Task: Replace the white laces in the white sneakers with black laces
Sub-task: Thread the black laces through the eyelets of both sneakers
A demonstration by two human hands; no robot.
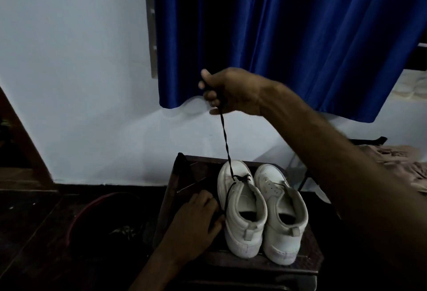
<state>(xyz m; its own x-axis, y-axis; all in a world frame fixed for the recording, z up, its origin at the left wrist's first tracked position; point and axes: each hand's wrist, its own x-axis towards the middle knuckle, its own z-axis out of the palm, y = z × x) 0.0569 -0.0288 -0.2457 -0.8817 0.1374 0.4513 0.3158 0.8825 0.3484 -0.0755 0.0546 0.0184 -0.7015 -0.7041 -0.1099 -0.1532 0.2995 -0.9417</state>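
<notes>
Pulling black lace (225, 138) taut upward from left-hand sneaker (242, 212) on bench (184, 175); right grip (231, 93) pinching its end. Left grip (196, 219) against shoe's side, hold on lace unclear. Lace thin, twisted, only toe-end eyelets threaded; other sneaker (280, 219) mostly unlaced. No white laces visible.

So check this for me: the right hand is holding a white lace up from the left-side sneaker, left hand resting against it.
Wrong colour: the head view shows the right hand holding a black lace up from the left-side sneaker, left hand resting against it.
</notes>
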